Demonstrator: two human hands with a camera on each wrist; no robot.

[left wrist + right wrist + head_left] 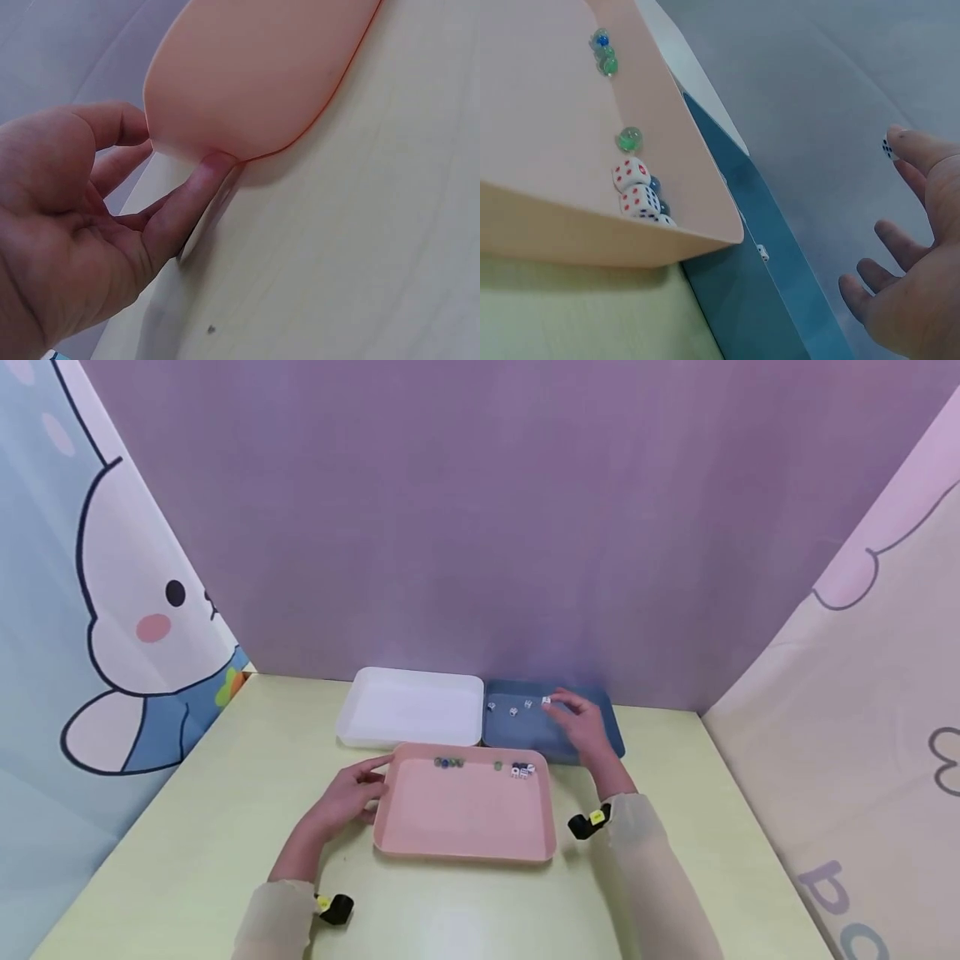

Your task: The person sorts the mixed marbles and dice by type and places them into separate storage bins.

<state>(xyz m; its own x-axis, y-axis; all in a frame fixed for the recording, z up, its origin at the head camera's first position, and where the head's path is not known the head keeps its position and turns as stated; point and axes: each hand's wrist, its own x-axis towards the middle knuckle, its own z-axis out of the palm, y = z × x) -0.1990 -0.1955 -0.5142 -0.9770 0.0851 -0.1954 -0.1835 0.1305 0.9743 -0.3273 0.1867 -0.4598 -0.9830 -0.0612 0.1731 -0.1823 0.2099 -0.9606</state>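
My right hand [581,727] pinches a small white die [889,147] between thumb and fingertips, above the blue tray [611,727]. A few other white dice [513,712] lie in that tray, left of the hand. My left hand [348,795] holds the pink tray [465,818] at its left side. In the left wrist view, the thumb presses near the tray's corner and a finger touches its rim. Along the pink tray's far wall are several green and blue glass marbles [606,56], a lone green marble [630,139], and a cluster of dice [640,201] with dark marbles at the right corner.
A white tray [412,706] stands at the back left, beside the blue one and behind the pink one. All sit on a pale yellow table [225,827]. A purple partition [480,527] rises behind, with printed cloths [150,568] at both sides.
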